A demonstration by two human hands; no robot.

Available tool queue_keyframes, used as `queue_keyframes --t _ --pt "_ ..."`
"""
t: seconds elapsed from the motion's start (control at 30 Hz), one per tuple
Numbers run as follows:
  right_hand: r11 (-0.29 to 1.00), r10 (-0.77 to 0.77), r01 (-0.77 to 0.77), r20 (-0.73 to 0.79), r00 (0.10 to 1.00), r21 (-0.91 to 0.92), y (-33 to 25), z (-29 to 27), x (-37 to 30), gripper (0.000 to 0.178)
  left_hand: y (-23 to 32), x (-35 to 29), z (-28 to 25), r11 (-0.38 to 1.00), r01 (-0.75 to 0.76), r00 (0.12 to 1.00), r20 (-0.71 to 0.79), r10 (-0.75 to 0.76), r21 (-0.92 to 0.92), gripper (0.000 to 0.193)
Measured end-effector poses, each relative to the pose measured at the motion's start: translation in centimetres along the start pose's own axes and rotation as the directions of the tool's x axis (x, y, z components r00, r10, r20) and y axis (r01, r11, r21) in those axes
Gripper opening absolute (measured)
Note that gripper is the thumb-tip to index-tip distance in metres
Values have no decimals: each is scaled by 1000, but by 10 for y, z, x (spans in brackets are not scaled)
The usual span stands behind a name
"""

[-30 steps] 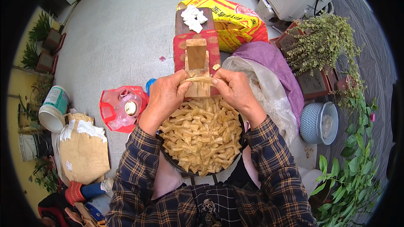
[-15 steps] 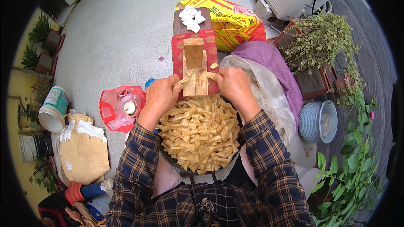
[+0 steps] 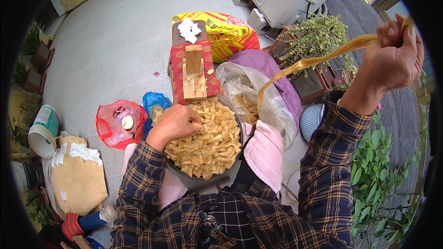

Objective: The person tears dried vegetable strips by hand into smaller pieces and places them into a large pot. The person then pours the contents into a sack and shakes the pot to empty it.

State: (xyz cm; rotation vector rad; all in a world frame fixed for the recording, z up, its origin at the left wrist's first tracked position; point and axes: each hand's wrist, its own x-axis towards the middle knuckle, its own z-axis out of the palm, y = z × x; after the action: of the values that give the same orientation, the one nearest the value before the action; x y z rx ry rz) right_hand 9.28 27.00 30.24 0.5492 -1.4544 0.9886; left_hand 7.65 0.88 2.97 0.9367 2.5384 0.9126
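High at the right, my right hand (image 3: 394, 55) is closed around the upper end of a long, golden-brown, flattened strip (image 3: 318, 61). The strip slants down to the left, its lower end hanging over an open whitish plastic sack (image 3: 276, 106) with similar material inside. My left hand (image 3: 177, 123) is over the heap of short tan pieces (image 3: 203, 150), its fingers curled together; whatever is between them is hidden. The heap fills a round dark pan (image 3: 240, 150) in front of me. Just beyond stands a wooden block stand (image 3: 194, 71) on a red-cloth-covered bench (image 3: 177, 76).
A crumpled white cloth (image 3: 189, 30) lies on the bench's far end, beside a yellow-red sack (image 3: 233, 37). Left of the pan are a blue bag (image 3: 154, 101) and a red-clear bag (image 3: 108, 122). Potted plants (image 3: 318, 37) and a blue-grey basket (image 3: 311, 121) stand right.
Both hands have left the wooden stand, where they held the ends of a short strip. The left came back over the pan; the right rose far to the right with a long strip.
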Motion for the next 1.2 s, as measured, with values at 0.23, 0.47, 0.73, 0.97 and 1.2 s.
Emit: queue_keyframes --t 0.23,0.47,0.73,0.97,1.2 --pt "676 515 -730 772 372 -99 17 63 -171 18 22 -14 -5 739 -315 905 -424 44 -595 79" --pt "16 447 -995 891 -80 -97 24 95 -255 24 18 13 -8 224 -498 790 -544 -282 -838 41" --pt "74 373 -994 927 -48 -81 38 79 -256 25 -1 19 -52 151 -687 573 -658 -489 -711 39" --pt "392 430 -910 846 315 139 35 73 -273 21 6 26 3 927 -355 546 -832 100 -122 43" --pt "563 573 -823 752 325 -73 41 75 -282 12 1 23 6 689 -114 858 -420 -295 -716 38"
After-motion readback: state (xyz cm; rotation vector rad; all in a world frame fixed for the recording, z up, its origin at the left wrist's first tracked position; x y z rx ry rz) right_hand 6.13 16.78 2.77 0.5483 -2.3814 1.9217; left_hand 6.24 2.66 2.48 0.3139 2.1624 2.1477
